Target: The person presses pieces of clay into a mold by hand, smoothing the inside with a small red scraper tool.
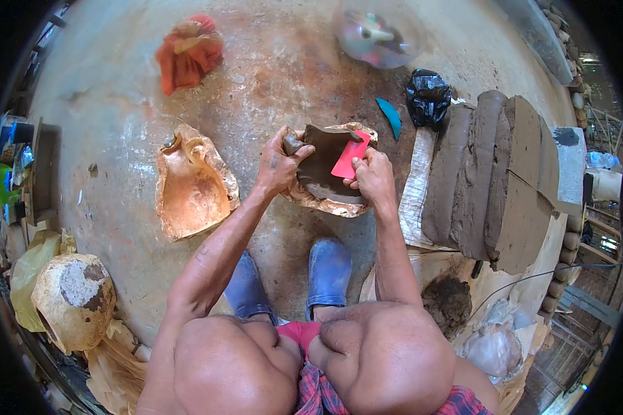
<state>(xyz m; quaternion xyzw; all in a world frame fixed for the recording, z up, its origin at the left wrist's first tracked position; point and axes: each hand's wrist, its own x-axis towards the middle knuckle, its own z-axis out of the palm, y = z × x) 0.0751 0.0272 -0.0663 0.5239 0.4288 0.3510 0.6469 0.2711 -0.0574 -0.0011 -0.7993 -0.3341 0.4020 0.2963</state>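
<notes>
In front of me on the floor lies a plaster mould half (356, 209), its hollow lined with dark wet clay (318, 162). My right hand (374, 176) grips a flat red scraper (350, 158) and holds it over the clay lining near the right rim. At the mould's left rim, my left hand (282, 162) is closed around a small lump of grey clay (293, 144). To the left rests another mould half (195, 190), bare inside, with a curved shape at its top.
Stacked clay slabs (488, 173) stand on the right, near a black plastic bag (429, 97) and a blue curved scraper (389, 117). A red cloth (189, 55) and a clear bowl (377, 38) lie farther off. A round plaster mould (76, 301) sits at lower left.
</notes>
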